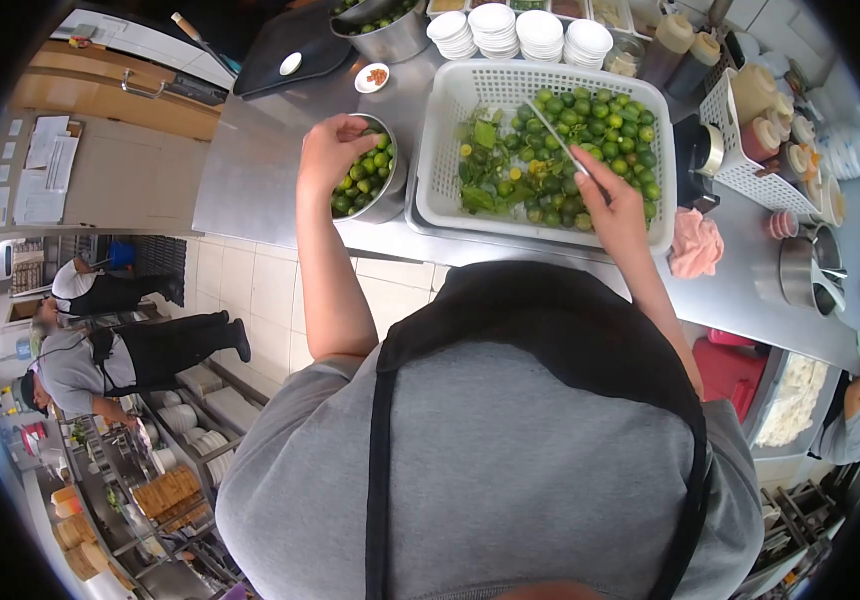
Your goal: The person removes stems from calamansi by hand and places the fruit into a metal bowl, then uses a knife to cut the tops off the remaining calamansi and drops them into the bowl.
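My left hand (338, 150) is over the rim of a round metal pot (396, 180) that holds many green limes (358, 185). Its fingers are bent at the limes, and whether one is between them is hidden. In my right hand (612, 200) is a knife (555, 130), its blade pointing up and left across a white perforated basket (437, 150). Whole limes (610, 115) fill the right side of that basket. Leaves (485, 135) and a few yellow pieces (516, 174) lie among them on the left side.
Behind the basket stand stacked white dishes (538, 38) and another metal pot (398, 40). A pink cloth (696, 243) lies right of the basket, near a bottle rack (740, 150). Two people (80, 365) are at the far left; another person (850, 425) is at the right edge.
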Tool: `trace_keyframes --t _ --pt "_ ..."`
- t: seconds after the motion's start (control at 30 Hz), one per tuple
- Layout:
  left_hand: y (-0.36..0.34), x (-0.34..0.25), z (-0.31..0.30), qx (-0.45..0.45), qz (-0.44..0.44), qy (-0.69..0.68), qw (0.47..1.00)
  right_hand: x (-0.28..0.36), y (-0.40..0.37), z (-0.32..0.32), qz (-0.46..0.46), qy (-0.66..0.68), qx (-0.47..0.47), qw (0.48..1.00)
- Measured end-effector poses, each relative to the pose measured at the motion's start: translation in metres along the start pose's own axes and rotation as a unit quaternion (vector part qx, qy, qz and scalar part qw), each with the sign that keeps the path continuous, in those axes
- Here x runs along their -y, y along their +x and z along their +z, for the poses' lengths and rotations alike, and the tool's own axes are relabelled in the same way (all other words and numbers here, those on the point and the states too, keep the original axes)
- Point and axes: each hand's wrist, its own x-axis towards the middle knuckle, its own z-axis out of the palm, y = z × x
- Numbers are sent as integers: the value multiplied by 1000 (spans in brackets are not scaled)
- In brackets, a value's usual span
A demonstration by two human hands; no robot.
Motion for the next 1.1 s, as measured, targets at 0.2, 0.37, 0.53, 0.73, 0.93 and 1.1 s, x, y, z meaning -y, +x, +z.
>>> trace_keyframes --t 0.2,0.37,0.53,0.73,0.93,1.1 --pt "24 -26 91 39 144 132 980 3 3 -1 31 11 -10 999" --pt "51 -39 187 177 143 67 972 12 -2 -4 49 11 17 999" --pt "54 -39 186 167 141 57 974 1 -1 -7 -2 32 -39 999" --pt "30 -55 118 187 -34 -513 837 4 -1 -1 40 57 -16 997" --pt "6 -58 113 107 -6 -575 811 13 -4 10 56 96 47 993" --pt "-4 -63 113 89 -10 -557 826 11 -5 15 35 101 41 993"
